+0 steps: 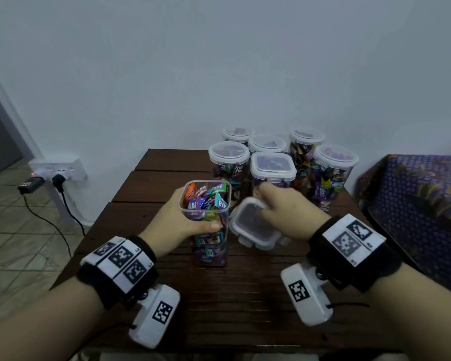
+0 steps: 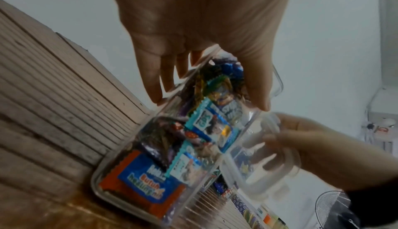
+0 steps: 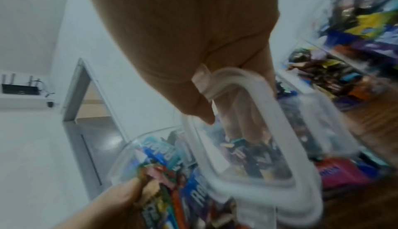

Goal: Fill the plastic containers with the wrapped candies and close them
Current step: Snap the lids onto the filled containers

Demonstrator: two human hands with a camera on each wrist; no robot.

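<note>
Head: dark slatted bench (image 1: 167, 287) against pale wall; socket strip (image 1: 57, 169) at 9 o'clock, lidded jars (image 1: 274, 157) at 12. Left hand (image 1: 185, 217) wrapped round open candy container (image 1: 208, 220); right hand (image 1: 287, 209) pinching lid (image 1: 253, 225).
Left wrist: fan (image 2: 329, 207) at 5 o'clock.
Right wrist: doorway (image 3: 94, 110) at 9 o'clock.

The left hand (image 1: 185, 217) curled its fingers (image 2: 155, 79) and thumb round what it held. The right hand (image 1: 284, 209) pinched with bent fingers (image 3: 241, 113). Both forearms reached forward.
</note>
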